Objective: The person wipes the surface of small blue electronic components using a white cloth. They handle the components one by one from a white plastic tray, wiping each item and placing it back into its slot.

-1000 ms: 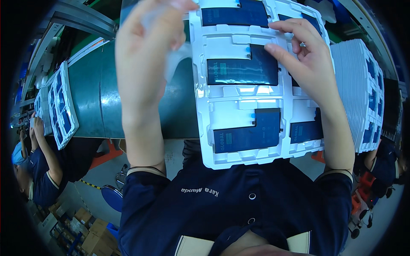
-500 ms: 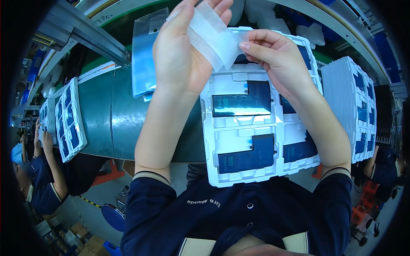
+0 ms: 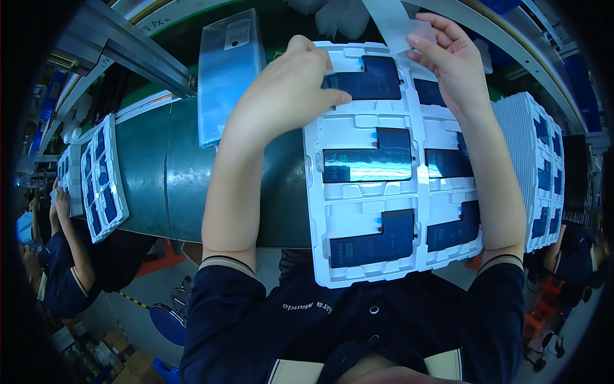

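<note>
My right hand (image 3: pixel 451 57) pinches a translucent white film sheet (image 3: pixel 387 22) between thumb and fingers, above the far part of a white moulded plastic tray (image 3: pixel 368 120). Black L-shaped batteries (image 3: pixel 368 163) lie in the tray's pockets, in two columns. At the tray's far left corner is my left hand (image 3: pixel 297 83), palm down, its fingers curled and its thumb over the end of the far left battery (image 3: pixel 374 80). A small translucent edge shows by its fingertips; what they hold is mostly hidden.
A clear bag with blue contents (image 3: pixel 230 70) stands on the green bench (image 3: pixel 185 192), left of the tray. To the right rises a stack of white trays (image 3: pixel 511 134). Another filled tray (image 3: pixel 105 185) is at the left, near a co-worker (image 3: pixel 70 262). A metal post (image 3: pixel 141 51) slants in far left.
My left hand has turned over and come down to the tray's far left corner. My right hand has moved right with the film. The tray shifted slightly nearer.
</note>
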A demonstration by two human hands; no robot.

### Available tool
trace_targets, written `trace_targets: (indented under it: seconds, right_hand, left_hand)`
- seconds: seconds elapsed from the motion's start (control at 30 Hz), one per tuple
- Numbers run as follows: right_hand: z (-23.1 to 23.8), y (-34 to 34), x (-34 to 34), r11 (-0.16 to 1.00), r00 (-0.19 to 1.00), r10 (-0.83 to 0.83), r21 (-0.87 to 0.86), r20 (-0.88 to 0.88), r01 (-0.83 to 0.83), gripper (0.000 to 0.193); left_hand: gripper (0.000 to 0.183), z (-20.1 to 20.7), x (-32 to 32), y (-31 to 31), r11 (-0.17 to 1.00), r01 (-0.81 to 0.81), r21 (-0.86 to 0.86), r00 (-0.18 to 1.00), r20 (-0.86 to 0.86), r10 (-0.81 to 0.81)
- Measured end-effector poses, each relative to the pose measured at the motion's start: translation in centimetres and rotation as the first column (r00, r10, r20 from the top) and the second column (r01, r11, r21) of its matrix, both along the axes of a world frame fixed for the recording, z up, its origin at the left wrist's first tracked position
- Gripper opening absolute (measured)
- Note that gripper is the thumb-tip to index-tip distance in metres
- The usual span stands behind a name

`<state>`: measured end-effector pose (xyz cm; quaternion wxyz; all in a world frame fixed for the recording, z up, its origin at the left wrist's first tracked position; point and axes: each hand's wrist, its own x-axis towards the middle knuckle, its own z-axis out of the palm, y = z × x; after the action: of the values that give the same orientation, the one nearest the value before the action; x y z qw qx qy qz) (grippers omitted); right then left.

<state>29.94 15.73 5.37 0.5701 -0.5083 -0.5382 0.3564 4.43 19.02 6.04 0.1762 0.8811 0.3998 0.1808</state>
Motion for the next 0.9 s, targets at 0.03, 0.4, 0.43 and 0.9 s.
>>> trace_targets:
  seconds: [0.03,0.4,0.43,0.9]
  right_hand:
    - [0.0,0.4,-0.1,1.0,1.0,-0.007,0.021,-0.002,0.007,0.033]
    - [0.1,-0.5,-2.1,0.979,0.953,0.2,-0.087,0.228,-0.185,0.013]
    - [0.2,-0.6,-2.2,0.975,0.943,0.212,-0.121,0.256,-0.187,0.014]
    - [0.3,-2.1,-3.9,0.979,0.912,0.068,-0.204,0.404,0.018,0.016]
  left_hand:
    - [0.032,0.0,0.1,0.4,0.999,-0.01,-0.041,1.0,0.024,0.011]
    - [0.014,3.8,-5.2,1.9,0.698,0.603,-0.385,0.797,0.298,-0.525]
    - [0.014,3.7,-5.3,2.0,0.679,0.625,-0.385,0.78,0.273,-0.564]
    - [0.017,3.4,-4.5,2.4,0.638,0.65,-0.414,0.748,0.195,-0.635]
